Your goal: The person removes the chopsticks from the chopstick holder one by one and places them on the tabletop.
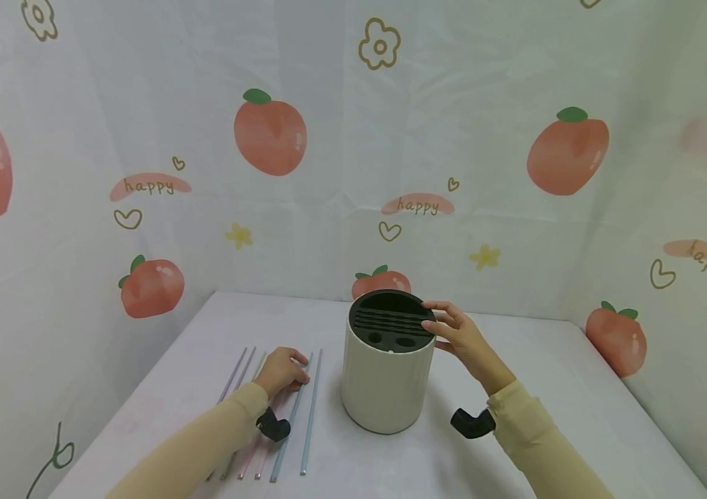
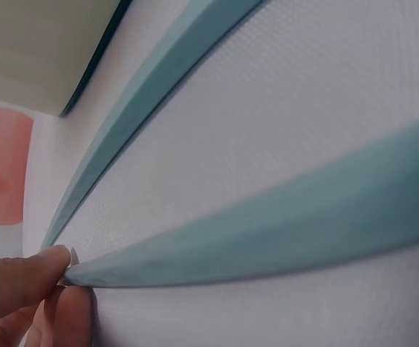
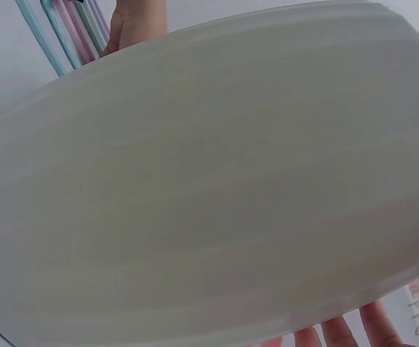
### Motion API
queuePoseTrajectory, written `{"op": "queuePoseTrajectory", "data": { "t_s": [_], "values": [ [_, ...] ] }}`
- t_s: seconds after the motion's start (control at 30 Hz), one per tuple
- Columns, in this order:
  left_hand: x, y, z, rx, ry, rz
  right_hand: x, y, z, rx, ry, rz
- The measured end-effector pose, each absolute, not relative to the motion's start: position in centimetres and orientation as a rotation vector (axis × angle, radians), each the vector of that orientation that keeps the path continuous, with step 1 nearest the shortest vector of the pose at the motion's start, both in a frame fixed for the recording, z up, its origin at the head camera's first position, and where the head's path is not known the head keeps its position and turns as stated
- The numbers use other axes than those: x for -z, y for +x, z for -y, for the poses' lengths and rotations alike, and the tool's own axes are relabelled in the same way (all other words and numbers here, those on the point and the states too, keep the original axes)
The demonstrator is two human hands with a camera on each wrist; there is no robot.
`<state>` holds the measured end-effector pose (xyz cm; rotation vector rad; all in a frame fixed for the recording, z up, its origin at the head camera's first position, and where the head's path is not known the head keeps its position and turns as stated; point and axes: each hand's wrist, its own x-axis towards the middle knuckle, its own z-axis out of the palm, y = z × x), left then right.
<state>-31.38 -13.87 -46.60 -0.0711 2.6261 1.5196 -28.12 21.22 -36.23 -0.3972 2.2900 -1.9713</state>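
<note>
My left hand (image 1: 281, 371) pinches the narrow end of a blue chopstick (image 2: 267, 242) between thumb and fingers, low over the table. Parallel to it on its right lies a second blue chopstick (image 1: 312, 416). To the left, pink, green and purple chopsticks lie side by side, partly hidden by my left arm. A cream cylindrical utensil holder (image 1: 385, 391) stands upright to the right of the chopsticks; its black top (image 1: 391, 319) has a large opening, slots and round holes. My right hand (image 1: 462, 339) rests against the holder's upper right rim, fingers spread.
The white table (image 1: 516, 367) runs back to a hanging cloth (image 1: 328, 242) printed with peaches and flowers. A black wrist mount (image 1: 274, 424) sits by the left cuff, another (image 1: 473, 423) by the right cuff.
</note>
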Motion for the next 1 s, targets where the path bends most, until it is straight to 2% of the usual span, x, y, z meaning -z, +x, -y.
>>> {"op": "queuePoseTrajectory", "data": {
  "t_s": [0.6,0.77,1.0],
  "values": [
    [46.3,-31.6,14.4,-1.523,-0.122,-2.595,36.3,-28.3,-20.9,1.967,-0.405,-2.288],
    [44.5,-31.7,14.6,-1.577,-0.122,-2.585,36.3,-28.4,-21.0,1.967,-0.428,-2.291],
    [39.2,-32.7,15.3,-1.662,0.022,-2.569,36.2,-28.4,-21.2,1.972,-0.45,-2.344]
  ]
}}
